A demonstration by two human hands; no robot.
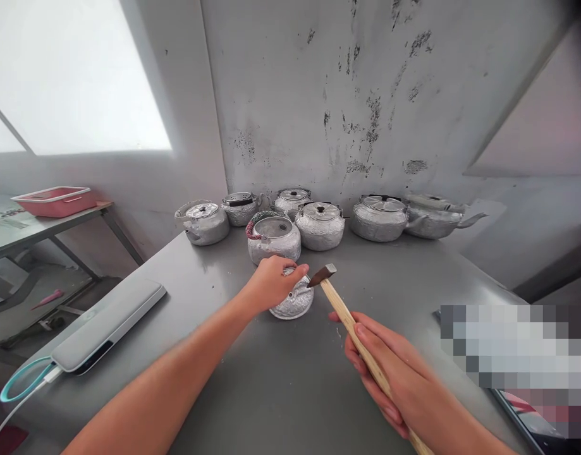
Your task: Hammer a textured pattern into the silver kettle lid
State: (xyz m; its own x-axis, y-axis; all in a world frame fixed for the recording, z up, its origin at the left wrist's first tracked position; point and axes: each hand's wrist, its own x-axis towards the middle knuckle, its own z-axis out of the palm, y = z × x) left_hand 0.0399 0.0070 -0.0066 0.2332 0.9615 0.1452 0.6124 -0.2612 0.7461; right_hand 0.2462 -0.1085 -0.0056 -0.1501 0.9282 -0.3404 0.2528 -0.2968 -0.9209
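Lower left of frame: a flat grey device (105,325) with a teal cable lies on the grey table (271,392), well apart from the work; no concern noted there. Centre: the left hand (271,281) is curled over the top of a small dimpled metal piece (294,304), fingers pressed together and pinning it to the table, just in front of an open-topped kettle (274,239). The head of the hammer (342,311) hangs just beside those fingertips, over the piece's right rim. Right of centre: the right hand (389,373) is wrapped closed round the wooden handle, partway down its length. Risks, as judged: the head is so near the thumb and fingers that a slightly off-line blow would strike them; the piece sits on a bare, smooth surface, so a glancing hit could skid it out from under the hold; thin sheet could dent too deep under a heavy stroke; a rebound could knock the kettle close behind.
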